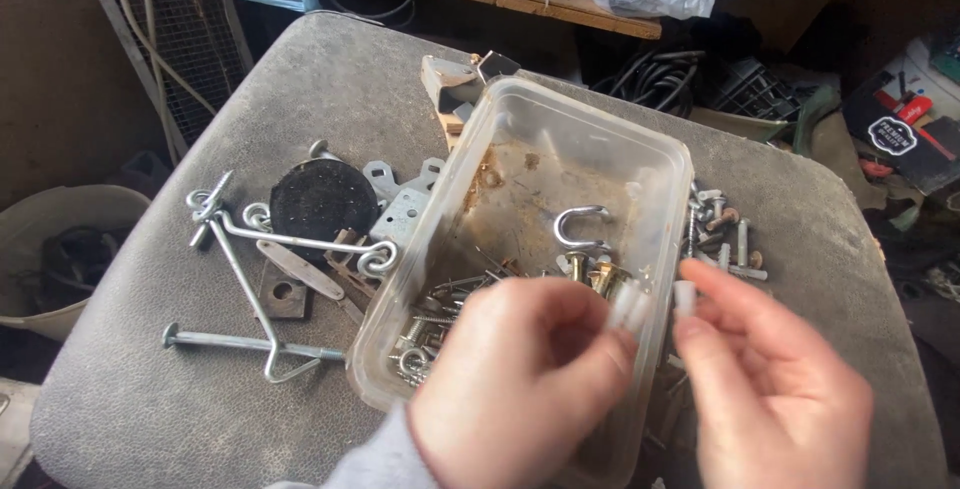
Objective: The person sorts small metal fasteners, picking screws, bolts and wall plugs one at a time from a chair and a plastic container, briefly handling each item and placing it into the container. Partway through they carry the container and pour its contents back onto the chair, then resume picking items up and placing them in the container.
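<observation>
We observe both hands held low in the frame over the near end of a clear plastic tub [640,164], which sits tilted on a grey padded seat surface [330,79]. The left hand [520,379] is curled, fingers bent inward, pinching a small white plastic plug [627,304] at the fingertips; the plug is blurred, so we cannot tell its exact shape. The right hand [775,384] is likewise grasping a second white plastic piece [685,296] between thumb and forefinger, just beside the first; whether the two pieces touch we cannot tell. Both pieces hang over the tub's right wall, near its rim. Inside the tub we note a rust-stained floor, a steel U-shaped hook [580,227] lying near the middle, brass-coloured screws [595,274] just below it, and a tangle of nails and springs [430,334] toward the near left corner, partly hidden by the left hand. Right of the tub, on the seat, lies a small heap of bolts and wall plugs [725,239]. Left of the tub lie a black round disc [323,201], pale metal brackets [400,211], a long wire hook with looped ends [290,241], and a long bolt [245,343] with a flat head. A pale bucket [60,214] stands off the seat to the far left.
</observation>
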